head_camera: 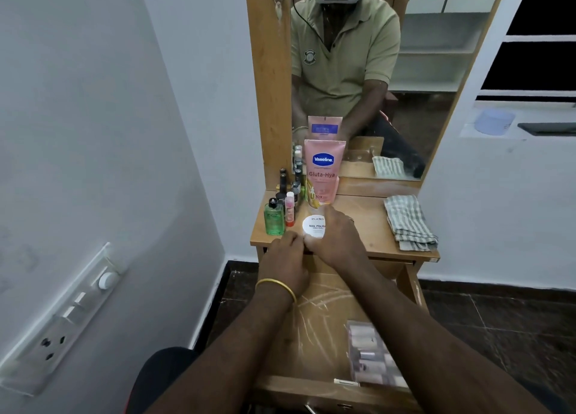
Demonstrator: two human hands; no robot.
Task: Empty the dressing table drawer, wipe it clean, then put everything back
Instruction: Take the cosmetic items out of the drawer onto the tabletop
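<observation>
The wooden drawer (314, 314) is pulled out below the dressing table top (371, 226). A clear case of small bottles (372, 354) lies at its near right. On the table top stand a pink Vaseline tube (322, 172), a green bottle (273, 217), a small pink bottle (290, 209) and several dark nail polish bottles (288, 182). My right hand (335, 236) curls round a round white nail polish wipes tub (312, 225) at the table's front edge. My left hand (285, 265), with a gold bangle, has its fingers curled beside the tub; whether it touches is unclear.
A folded checked cloth (408, 223) lies on the right of the table top. The mirror (389, 70) rises behind the items. A white wall with a switch panel (62, 317) is at the left; dark floor tiles surround the table.
</observation>
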